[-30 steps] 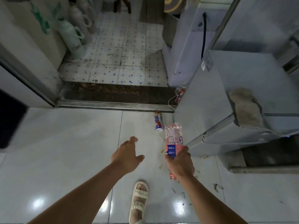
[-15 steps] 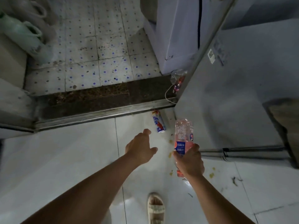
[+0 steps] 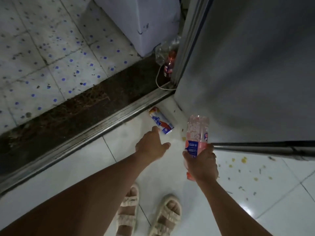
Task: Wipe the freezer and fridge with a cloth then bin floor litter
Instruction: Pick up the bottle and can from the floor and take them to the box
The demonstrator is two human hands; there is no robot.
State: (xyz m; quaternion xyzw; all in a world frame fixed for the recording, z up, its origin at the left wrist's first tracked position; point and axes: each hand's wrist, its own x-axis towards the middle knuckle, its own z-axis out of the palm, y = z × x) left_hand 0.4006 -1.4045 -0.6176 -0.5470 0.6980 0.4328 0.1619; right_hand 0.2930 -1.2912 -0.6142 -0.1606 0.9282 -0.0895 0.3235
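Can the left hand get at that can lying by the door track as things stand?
Probably yes. The left hand is open and empty, its fingertips right at the near end of the can, with bare floor between. The right hand and its bottle stay off to the side.

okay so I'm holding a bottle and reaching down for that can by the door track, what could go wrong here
The can lies on its side against the metal door track; a nudge from your left hand could roll it away. Your right hand is full with the pink bottle, so it can't help. Scraps on the glossy tiles might be slippery underfoot.
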